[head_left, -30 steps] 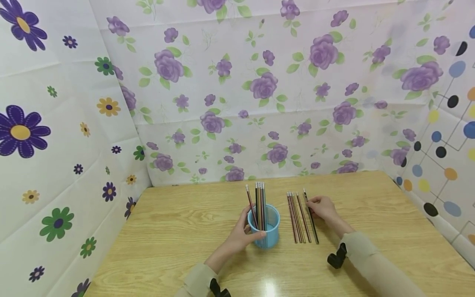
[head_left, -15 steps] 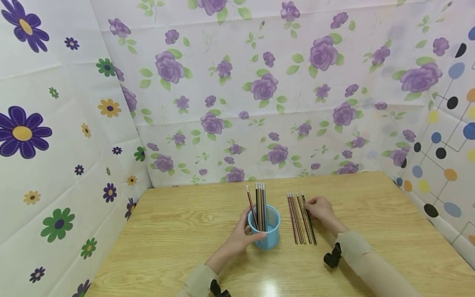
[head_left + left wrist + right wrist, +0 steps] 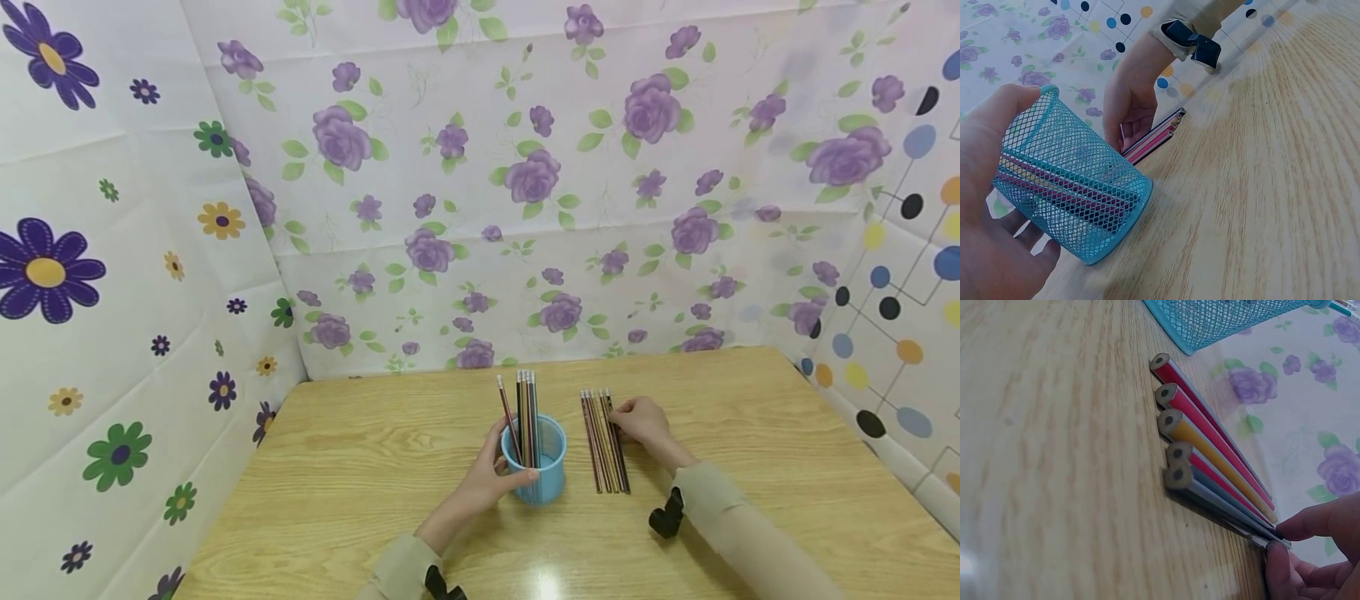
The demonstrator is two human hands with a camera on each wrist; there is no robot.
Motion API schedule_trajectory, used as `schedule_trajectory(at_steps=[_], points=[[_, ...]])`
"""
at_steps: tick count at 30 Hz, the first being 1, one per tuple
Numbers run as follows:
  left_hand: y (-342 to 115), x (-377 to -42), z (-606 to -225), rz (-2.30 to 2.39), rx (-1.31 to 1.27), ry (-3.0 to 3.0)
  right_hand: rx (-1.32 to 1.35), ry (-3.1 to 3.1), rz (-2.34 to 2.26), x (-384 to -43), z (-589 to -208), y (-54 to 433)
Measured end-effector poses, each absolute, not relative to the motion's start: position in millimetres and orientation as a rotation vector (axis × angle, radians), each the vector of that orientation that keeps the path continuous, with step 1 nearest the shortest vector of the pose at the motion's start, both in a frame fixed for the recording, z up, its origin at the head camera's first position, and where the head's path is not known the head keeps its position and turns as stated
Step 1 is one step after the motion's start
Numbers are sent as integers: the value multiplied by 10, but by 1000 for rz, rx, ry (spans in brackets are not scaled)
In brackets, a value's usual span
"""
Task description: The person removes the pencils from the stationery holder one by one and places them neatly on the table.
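Observation:
My left hand (image 3: 476,483) grips a blue mesh pencil cup (image 3: 551,485), thumb on the near side and fingers round the far left. Several pencils (image 3: 528,417) stand in it with eraser ends up, one leaning left. To the right, a row of pencils (image 3: 597,442) lies side by side on the table. Finger and thumb of my right hand (image 3: 647,422) pinch a black pencil (image 3: 1232,506) near its eraser end. It lies at the row's right side, against a red pencil in the right wrist view. A yellow pencil (image 3: 1213,453) lies among the red ones, all with unsharpened ends.
The wood-grain table (image 3: 360,467) reaches back to a flowered cloth (image 3: 450,208). Patterned cloths also hang at the left (image 3: 135,333) and right (image 3: 885,275) sides. A small black camera (image 3: 666,515) is strapped at my right wrist.
My right hand has moved left, bringing the black pencil from a gap at the right up against the row. My left hand and the cup have stayed put.

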State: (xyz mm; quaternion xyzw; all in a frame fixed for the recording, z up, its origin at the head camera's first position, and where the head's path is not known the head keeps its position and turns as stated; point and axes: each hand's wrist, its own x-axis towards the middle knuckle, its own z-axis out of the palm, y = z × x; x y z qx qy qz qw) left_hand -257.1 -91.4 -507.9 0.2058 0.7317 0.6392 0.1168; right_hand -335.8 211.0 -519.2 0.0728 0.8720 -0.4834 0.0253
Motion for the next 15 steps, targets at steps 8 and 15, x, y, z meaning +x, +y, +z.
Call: schedule_trajectory(at_steps=[8, 15], points=[[-910, -2569, -5085, 1879, 604, 2142, 182, 2702, -1500, -3344, -5183, 2104], [-905, -2573, -5097, 1883, 592, 2150, 174, 2685, -1499, -3361, -5184, 2065]])
